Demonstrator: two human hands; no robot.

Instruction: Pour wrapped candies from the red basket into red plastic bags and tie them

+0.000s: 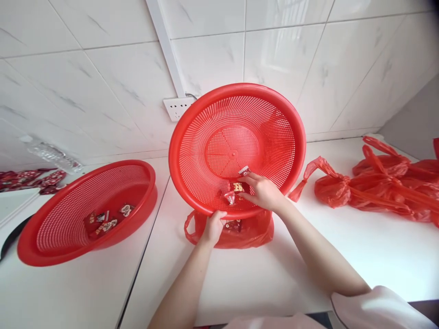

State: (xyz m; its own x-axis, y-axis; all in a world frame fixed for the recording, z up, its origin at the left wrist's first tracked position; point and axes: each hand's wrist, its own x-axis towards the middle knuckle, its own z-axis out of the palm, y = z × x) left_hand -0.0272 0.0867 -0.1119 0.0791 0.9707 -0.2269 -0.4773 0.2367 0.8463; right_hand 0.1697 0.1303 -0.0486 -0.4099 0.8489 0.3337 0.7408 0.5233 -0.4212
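A red perforated basket (236,98) is tilted toward me above an open red plastic bag (254,234). My left hand (214,227) is closed on the basket's lower rim, beside the bag's mouth. Inside the basket, my right hand (262,192) has its fingers spread over a few small red wrapped packets (230,197) near the lower rim. Whether it grips one of them cannot be made out. More dark red packets (233,225) show in the bag under the rim.
A second red basket (147,201) with several packets stands at the left. Behind it lie a clear plastic bottle (51,154) and more red packets (27,178). Tied red bags (384,187) lie at the right. A socket (176,108) is on the tiled wall.
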